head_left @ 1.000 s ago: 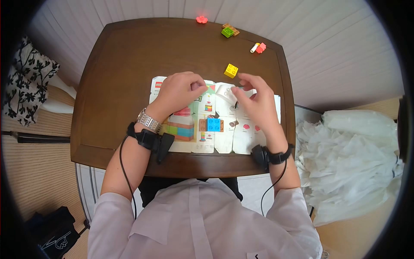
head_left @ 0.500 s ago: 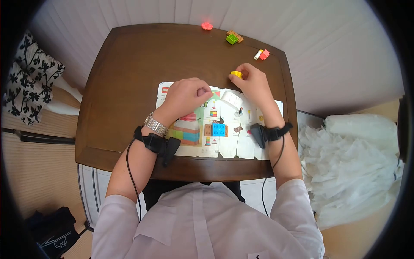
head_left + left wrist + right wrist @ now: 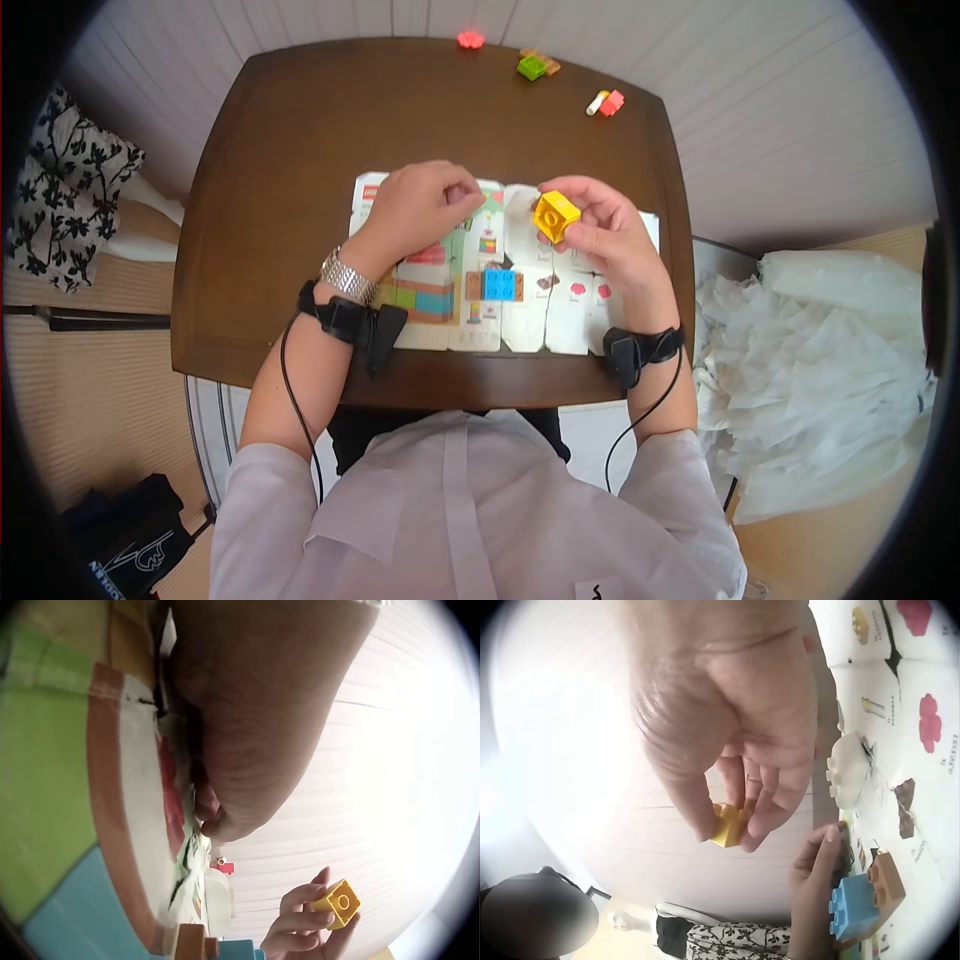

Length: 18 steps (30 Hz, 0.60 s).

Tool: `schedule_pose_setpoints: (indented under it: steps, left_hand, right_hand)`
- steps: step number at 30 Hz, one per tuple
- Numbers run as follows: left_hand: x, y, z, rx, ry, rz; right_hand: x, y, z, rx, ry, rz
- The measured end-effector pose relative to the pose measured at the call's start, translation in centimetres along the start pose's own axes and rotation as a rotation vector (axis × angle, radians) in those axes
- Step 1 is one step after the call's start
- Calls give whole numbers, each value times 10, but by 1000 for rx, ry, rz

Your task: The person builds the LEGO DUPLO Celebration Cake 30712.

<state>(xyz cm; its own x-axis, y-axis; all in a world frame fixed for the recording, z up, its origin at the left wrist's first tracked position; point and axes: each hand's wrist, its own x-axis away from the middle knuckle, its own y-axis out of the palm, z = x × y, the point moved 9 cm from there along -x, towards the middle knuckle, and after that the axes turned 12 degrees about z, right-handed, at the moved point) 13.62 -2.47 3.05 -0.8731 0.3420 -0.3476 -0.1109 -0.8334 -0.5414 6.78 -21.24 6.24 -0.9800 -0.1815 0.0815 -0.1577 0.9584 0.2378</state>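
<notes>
My right hand (image 3: 615, 235) pinches a yellow brick (image 3: 555, 217) between thumb and fingertips, raised over the printed sheet. The brick is tipped so its hollow underside shows in the head view. Loosely curled, my left hand (image 3: 420, 205) rests at the upper part of the sheet (image 3: 525, 325) and holds nothing visible. A blue brick (image 3: 498, 285) sits on top of a brown brick (image 3: 472, 286) in the middle of the sheet. Close below the right hand stands a white brick with a curved side (image 3: 847, 771), mostly hidden in the head view.
Along the far edge of the table (image 3: 290, 130) lie a pink flower piece (image 3: 470, 40), a green brick (image 3: 532, 67) by a brown plate, and a pink brick (image 3: 611, 103) beside a small white piece (image 3: 597, 102). White plastic-wrapped fabric (image 3: 810, 380) stands right of the table.
My right hand has reached to the yellow brick beyond the sheet, picked it up and brought it back toward me, turning it underside out. The left hand has stayed in place.
</notes>
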Motion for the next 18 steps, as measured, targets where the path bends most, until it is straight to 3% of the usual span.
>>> schedule_pose_setpoints:
  steps: [4, 18]
  left_hand:
    - [0, 3, -4, -49, 0, -23]
    - [1, 4, -10, -65, 21, 7]
  right_hand:
    - [6, 13, 4, 152, -19, 70]
    - [4, 19, 19, 154, -22, -56]
